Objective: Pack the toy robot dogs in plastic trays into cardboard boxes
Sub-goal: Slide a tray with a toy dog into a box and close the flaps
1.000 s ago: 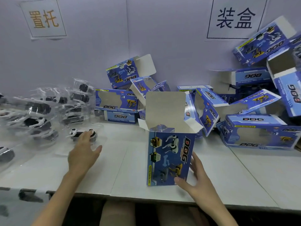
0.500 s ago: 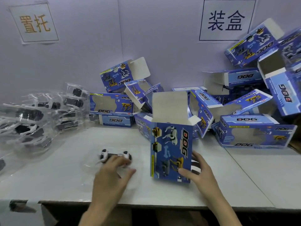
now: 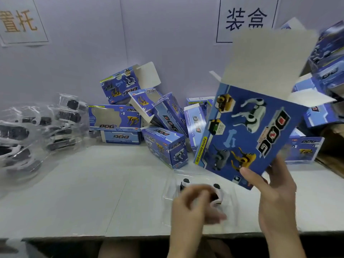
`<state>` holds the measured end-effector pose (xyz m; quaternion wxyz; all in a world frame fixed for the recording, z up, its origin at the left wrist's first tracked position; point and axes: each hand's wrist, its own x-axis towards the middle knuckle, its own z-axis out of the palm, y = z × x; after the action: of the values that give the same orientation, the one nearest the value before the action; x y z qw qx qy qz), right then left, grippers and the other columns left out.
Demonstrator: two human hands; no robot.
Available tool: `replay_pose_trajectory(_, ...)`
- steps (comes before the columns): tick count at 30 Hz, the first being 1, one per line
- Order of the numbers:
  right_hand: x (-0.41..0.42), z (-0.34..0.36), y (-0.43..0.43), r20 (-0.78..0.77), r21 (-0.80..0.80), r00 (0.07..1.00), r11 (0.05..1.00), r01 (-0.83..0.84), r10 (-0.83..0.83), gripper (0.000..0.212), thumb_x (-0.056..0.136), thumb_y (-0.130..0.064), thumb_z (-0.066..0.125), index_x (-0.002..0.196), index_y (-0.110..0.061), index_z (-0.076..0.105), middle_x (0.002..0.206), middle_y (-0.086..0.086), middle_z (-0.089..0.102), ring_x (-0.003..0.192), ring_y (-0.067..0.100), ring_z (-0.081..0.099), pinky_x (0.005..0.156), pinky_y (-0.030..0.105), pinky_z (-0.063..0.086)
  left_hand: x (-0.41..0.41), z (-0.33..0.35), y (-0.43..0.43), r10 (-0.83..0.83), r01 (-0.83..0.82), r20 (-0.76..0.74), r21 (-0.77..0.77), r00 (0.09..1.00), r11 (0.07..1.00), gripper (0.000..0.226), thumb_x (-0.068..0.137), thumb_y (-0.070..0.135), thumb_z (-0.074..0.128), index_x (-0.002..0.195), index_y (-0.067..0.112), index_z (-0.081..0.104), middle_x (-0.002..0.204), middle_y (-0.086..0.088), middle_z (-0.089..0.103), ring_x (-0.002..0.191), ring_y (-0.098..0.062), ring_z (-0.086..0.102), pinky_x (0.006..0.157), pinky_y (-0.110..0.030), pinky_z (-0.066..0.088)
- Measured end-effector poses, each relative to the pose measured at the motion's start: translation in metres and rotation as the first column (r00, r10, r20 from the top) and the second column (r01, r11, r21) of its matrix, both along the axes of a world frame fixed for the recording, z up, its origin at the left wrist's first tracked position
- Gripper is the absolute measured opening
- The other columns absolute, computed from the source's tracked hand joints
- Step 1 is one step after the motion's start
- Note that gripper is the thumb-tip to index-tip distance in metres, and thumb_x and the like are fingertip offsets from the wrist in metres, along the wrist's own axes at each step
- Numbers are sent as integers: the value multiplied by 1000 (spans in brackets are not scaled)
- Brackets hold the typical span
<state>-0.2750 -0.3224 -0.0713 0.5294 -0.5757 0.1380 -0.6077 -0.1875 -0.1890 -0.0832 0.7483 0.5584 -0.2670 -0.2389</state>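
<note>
My right hand (image 3: 275,194) grips the lower corner of a blue cardboard box (image 3: 247,133) printed with robot dogs, lifted off the table and tilted, its top flaps open toward the wall. My left hand (image 3: 193,207) holds a clear plastic tray (image 3: 171,187) with a black-and-white toy robot dog (image 3: 186,183) in it, low over the table just left of the box. The hand is blurred and covers most of the toy.
A heap of clear trays with toy dogs (image 3: 35,131) lies at the left. Several blue boxes (image 3: 141,116) are piled against the back wall, with more boxes (image 3: 325,75) stacked at the right. The white table (image 3: 96,192) ends at a front edge near me.
The box has been lifted off the table and tilted up to the right. My left hand has brought the tray with the dog rightward, close to the box.
</note>
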Motion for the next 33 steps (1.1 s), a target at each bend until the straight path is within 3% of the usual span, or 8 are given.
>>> replay_pose_trajectory(2, -10, -2, 6, -6, -5, 999, 999, -53, 53, 62, 66, -26, 77, 125, -21, 62, 122, -3, 68, 112, 16, 61, 85, 33, 55, 9, 10, 11, 306, -315, -79, -172, 949, 933, 4, 90, 22, 69, 93, 20, 69, 94, -6, 74, 65, -30, 73, 51, -27, 54)
replay_pose_trajectory(3, -14, -2, 7, -31, -12, 995, 996, -90, 90, 58, 68, -23, 76, 125, -23, 63, 122, -4, 68, 113, 17, 61, 86, 31, 55, 14, 16, 18, 402, -403, -48, -212, 914, 890, 26, 81, 38, 78, 101, 25, 66, 99, -2, 74, 78, -24, 74, 59, -25, 55)
replay_pose_trajectory(8, -17, 1, 17, -283, -72, 915, 944, -321, 289, 72, 62, -32, 93, 126, -40, 63, 124, -9, 68, 113, 17, 64, 86, 36, 55, 34, 32, 49, 147, -136, 275, -58, 950, 989, 92, 40, 81, 77, 123, 63, 44, 130, 29, 58, 122, 6, 53, 99, -27, 42)
replay_pose_trajectory(16, -11, -17, 10, -598, -208, 782, 908, -364, 177, 103, 58, -43, 87, 144, -59, 33, 157, -34, 23, 146, -9, 19, 109, 27, 29, 56, 21, 79, 533, -522, -23, -247, 846, 817, 81, 39, 46, 85, 113, 21, 66, 97, 9, 76, 90, -10, 72, 76, -31, 55)
replay_pose_trajectory(20, -9, -45, -6, -790, -93, 600, 943, -319, 125, 99, 60, -30, 94, 133, -65, 38, 156, -39, 3, 148, -10, 1, 118, 28, 20, 75, 14, 94, 722, -657, 97, -348, 685, 669, 72, 47, 23, 84, 113, 26, 56, 99, 16, 73, 90, 8, 68, 67, -10, 55)
replay_pose_trajectory(27, -3, -59, -16, -518, -59, 830, 960, -275, 206, 52, 63, -23, 92, 104, -34, 61, 132, -20, 57, 126, -7, 51, 107, 27, 38, 85, -10, 95, 756, -695, 430, -326, 494, 640, 99, 58, -7, 88, 112, 66, 47, 114, 36, 58, 107, 12, 57, 88, -25, 55)
replay_pose_trajectory(31, -20, -41, -18, -124, 1, 913, 920, -391, 388, 44, 61, -7, 74, 102, -17, 64, 131, 10, 65, 125, 31, 59, 96, 39, 52, 86, -16, 96, 752, -786, 487, -193, 444, 588, 104, 54, 3, 93, 127, 53, 39, 126, 19, 53, 116, -12, 55, 96, -47, 51)
replay_pose_trajectory(33, -28, -28, -12, 63, 72, 844, 841, -537, 533, 62, 48, -29, 91, 104, -16, 66, 128, 15, 65, 116, 34, 65, 85, 48, 58, 86, -18, 95, 718, -794, 579, -186, 388, 579, 104, 52, 1, 93, 131, 42, 38, 125, 20, 49, 116, -16, 52, 96, -48, 49)
